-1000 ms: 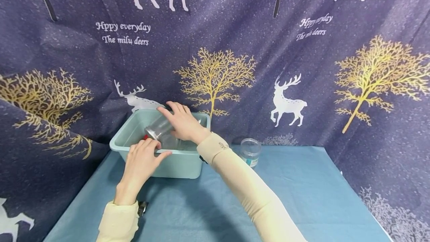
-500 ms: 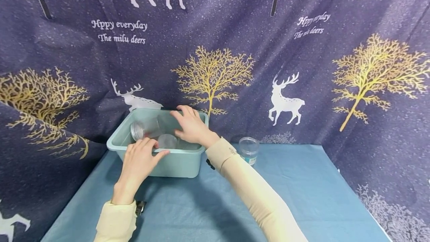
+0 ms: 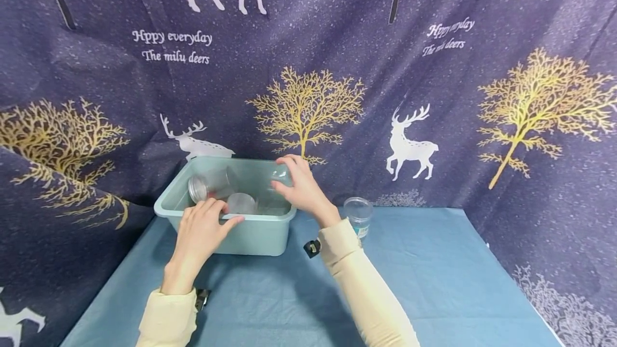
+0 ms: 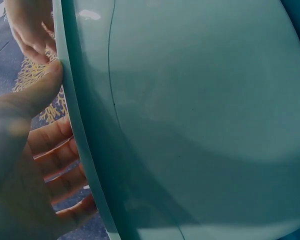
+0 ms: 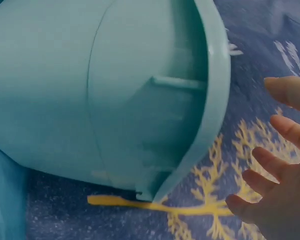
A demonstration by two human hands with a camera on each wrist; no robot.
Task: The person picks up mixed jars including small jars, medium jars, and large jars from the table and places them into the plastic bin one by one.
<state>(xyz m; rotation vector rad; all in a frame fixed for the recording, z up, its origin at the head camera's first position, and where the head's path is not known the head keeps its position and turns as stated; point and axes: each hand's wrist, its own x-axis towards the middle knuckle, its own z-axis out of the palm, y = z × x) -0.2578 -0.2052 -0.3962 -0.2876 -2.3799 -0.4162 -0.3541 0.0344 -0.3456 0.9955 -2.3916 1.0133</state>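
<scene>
A pale green plastic basin (image 3: 255, 234) stands toward the left of the table. Over its near rim my left hand (image 3: 202, 232) bends its fingers and holds on; the left wrist view shows the fingertips (image 4: 60, 155) passing behind the rim. Inside the basin lies a clear jar (image 3: 219, 182) on its side, its round end facing left. Nearer the front wall is another clear round container (image 3: 241, 204), partly hidden. My right hand (image 3: 306, 191) is above the basin's right end, fingers spread and apart from the rim in the right wrist view, nothing visibly held.
A clear jar (image 3: 358, 216) with a blue-green label is on the blue tablecloth (image 3: 424, 272), right of the basin. Behind the table hangs a dark curtain (image 3: 337, 31) printed with deer and trees. A little red shows in the basin.
The right hand has let go of the clear jar, which now lies in the basin's left part, and has moved right toward the basin's right end. The left hand keeps its place.
</scene>
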